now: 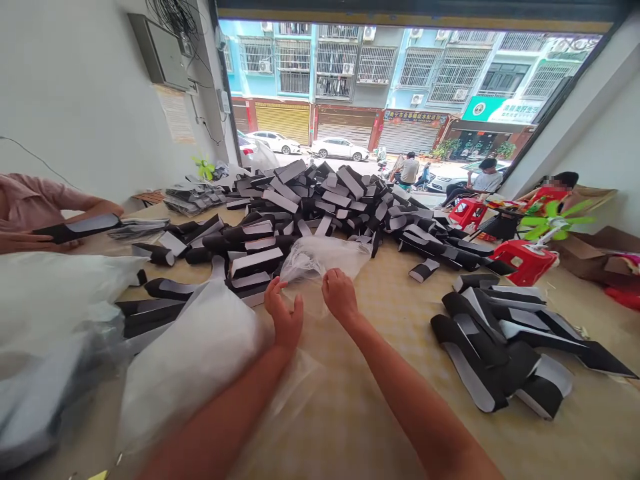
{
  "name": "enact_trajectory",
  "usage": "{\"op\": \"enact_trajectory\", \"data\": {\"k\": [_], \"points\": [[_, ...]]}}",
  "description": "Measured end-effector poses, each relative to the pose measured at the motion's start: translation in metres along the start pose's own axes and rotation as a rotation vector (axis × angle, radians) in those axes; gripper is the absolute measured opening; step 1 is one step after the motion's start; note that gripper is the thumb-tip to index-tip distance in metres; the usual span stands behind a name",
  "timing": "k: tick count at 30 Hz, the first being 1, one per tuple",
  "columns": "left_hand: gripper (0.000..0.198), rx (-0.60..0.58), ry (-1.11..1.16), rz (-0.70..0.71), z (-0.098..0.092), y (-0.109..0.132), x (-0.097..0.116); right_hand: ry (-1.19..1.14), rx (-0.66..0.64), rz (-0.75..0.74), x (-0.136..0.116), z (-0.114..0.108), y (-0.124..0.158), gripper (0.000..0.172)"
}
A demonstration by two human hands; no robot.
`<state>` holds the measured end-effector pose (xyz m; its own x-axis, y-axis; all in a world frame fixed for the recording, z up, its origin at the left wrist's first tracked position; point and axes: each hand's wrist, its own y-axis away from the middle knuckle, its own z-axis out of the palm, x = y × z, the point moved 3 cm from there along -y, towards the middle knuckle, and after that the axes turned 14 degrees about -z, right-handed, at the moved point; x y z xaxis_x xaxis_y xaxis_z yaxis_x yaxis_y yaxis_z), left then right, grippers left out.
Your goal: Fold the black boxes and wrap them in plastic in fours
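A clear plastic bag (345, 252) lies crumpled on the table in front of me. My right hand (340, 295) is closed on its near edge, fingers pinched together. Just left of it, my left hand (284, 312) has its thumb and fingers apart, close to the bag; whether a fingertip touches the film I cannot tell. Beyond the bag rises a big heap of black-and-white curved strips (343, 193). Beside my left forearm sits a full, whitish plastic bag (195, 360), its contents blurred by the film.
Another group of black-and-white strips (500, 340) lies at the right. More filled plastic bags (55, 313) crowd the left side. Across the left corner, a co-worker's hands hold a black strip (80, 228). Red stools (525, 260) and a green fan (557, 220) stand beyond the right edge.
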<state>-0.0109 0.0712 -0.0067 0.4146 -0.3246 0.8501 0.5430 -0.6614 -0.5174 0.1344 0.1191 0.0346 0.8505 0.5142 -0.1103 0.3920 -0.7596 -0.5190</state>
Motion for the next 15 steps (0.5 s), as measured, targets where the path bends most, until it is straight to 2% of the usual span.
{"op": "enact_trajectory", "data": {"k": [5,7,9,12,13,15], "points": [[0.056,-0.081,0.05,-0.074,0.005,-0.002,0.002,-0.024,0.176,-0.378,0.012,-0.042,0.056,0.027],[0.048,-0.158,0.068,-0.168,0.005,-0.003,0.0,-0.039,0.207,-0.453,0.023,-0.055,0.074,0.026],[0.03,-0.234,0.073,-0.3,0.006,-0.003,-0.005,-0.03,0.271,-0.341,0.047,-0.068,0.081,0.023],[0.018,-0.267,0.12,-0.502,0.006,-0.003,-0.012,0.034,0.406,0.05,0.085,-0.091,0.082,0.022],[0.017,-0.27,0.144,-0.543,0.006,-0.002,-0.013,0.052,0.438,0.135,0.091,-0.098,0.081,0.023],[0.016,-0.324,0.187,-0.544,0.008,0.001,-0.009,0.07,0.474,0.14,0.081,-0.11,0.08,0.022]]}}
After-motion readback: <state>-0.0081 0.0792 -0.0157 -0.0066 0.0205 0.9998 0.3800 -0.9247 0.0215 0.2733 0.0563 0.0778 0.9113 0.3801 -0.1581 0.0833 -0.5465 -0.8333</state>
